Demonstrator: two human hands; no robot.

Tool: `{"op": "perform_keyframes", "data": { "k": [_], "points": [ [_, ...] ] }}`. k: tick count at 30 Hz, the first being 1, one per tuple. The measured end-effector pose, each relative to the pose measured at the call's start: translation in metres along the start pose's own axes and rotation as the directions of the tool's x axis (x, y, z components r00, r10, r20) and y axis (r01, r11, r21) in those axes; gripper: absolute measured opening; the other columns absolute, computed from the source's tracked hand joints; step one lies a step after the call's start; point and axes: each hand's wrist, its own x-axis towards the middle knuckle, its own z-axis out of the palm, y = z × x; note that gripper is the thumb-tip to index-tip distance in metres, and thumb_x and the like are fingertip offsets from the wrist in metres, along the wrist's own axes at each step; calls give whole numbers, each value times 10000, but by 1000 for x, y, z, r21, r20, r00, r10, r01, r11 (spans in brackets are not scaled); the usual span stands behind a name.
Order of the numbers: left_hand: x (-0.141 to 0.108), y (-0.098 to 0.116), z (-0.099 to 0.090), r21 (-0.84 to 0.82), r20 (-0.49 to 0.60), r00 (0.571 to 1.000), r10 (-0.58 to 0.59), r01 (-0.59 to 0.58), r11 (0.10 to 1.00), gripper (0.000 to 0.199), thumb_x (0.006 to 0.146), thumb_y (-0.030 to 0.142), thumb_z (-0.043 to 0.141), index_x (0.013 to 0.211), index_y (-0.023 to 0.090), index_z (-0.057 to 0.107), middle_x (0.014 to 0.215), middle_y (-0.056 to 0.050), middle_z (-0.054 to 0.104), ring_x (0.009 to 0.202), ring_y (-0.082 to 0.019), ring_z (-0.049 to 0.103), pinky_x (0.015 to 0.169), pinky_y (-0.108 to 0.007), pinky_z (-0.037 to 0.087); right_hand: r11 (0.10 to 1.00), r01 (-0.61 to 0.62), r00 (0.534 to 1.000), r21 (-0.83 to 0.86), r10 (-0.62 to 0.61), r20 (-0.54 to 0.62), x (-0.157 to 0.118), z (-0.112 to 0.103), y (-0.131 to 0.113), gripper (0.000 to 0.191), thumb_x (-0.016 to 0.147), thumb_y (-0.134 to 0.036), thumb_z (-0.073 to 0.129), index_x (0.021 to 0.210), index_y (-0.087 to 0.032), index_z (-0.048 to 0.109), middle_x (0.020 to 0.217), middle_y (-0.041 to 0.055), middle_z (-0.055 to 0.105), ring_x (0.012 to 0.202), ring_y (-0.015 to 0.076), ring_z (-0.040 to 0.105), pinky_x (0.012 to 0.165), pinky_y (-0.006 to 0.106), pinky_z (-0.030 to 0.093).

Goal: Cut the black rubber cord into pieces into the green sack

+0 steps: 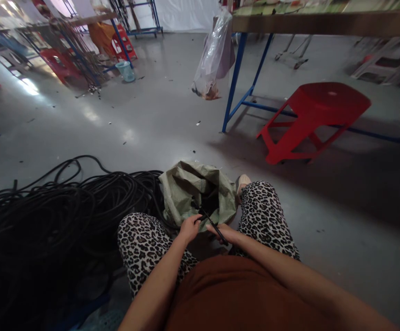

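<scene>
From my end this looks like a workshop or small factory floor: a wide, smooth grey floor point(151, 110) dotted with little scraps, and a long tabletop point(324, 23) on blue metal legs point(236, 82). I can see red plastic stools point(327, 99), a blue metal rack point(138, 18), and a big heap of black tubing or cable point(76, 207) beside an open sack point(200, 188).

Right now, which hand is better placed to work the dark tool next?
Probably the right hand: it holds the dark tool by the sack, while the left hand pinches black tubing.
</scene>
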Motion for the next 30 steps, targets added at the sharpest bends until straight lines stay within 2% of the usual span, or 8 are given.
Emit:
{"op": "perform_keyframes", "data": {
  "k": [5, 14, 22, 26, 30],
  "points": [
    [0, -2, -1, -10, 28, 999, 30, -29, 1000, 351, 825, 139, 521, 1122, 198, 697, 1163, -64, 707, 1116, -196, 628, 1035, -353, 450, 992, -41, 997, -116, 32, -77, -7, -1, -9, 548, 822, -626, 594, 764, -87, 673, 530, 33, 552, 566, 164, 606, 528, 218, 469],
    [0, 1, -2, -7, 23, 1000, 12, -12, 1000, 350, 838, 133, 506, 1134, 167, 689, 1176, -92, 698, 1128, -215, 626, 1027, -366, 452, 983, 7, 995, -185, -25, -94, -14, -3, -13, 547, 845, -625, 556, 662, -120, 659, 530, 42, 550, 552, 168, 615, 528, 223, 441],
    [-6, 1, -8, 48, -83, 997, -4, 8, 999, 322, 813, 133, 560, 1094, 199, 702, 1139, -77, 712, 1101, -216, 632, 1026, -376, 449, 986, -26, 992, -166, 5, -127, -17, -7, -18, 528, 833, -603, 576, 618, -124, 630, 495, 29, 513, 505, 152, 576, 490, 216, 410],
    [-6, 2, -12, 32, -85, 996, -35, 38, 999, 316, 805, 122, 576, 1078, 200, 713, 1124, -79, 718, 1092, -225, 637, 1016, -383, 458, 994, 8, 996, -113, -17, -83, -13, -7, -13, 486, 842, -558, 595, 653, -112, 625, 478, 0, 475, 483, 136, 533, 467, 213, 394],
    [-6, 2, -13, 66, -55, 998, 2, 1, 998, 332, 806, 110, 567, 1086, 209, 717, 1124, -78, 719, 1090, -234, 640, 1009, -388, 464, 999, 24, 999, -24, -24, -21, -11, -6, -7, 457, 856, -532, 592, 729, -97, 650, 500, 1, 489, 527, 151, 547, 485, 220, 421]
  ]
}}
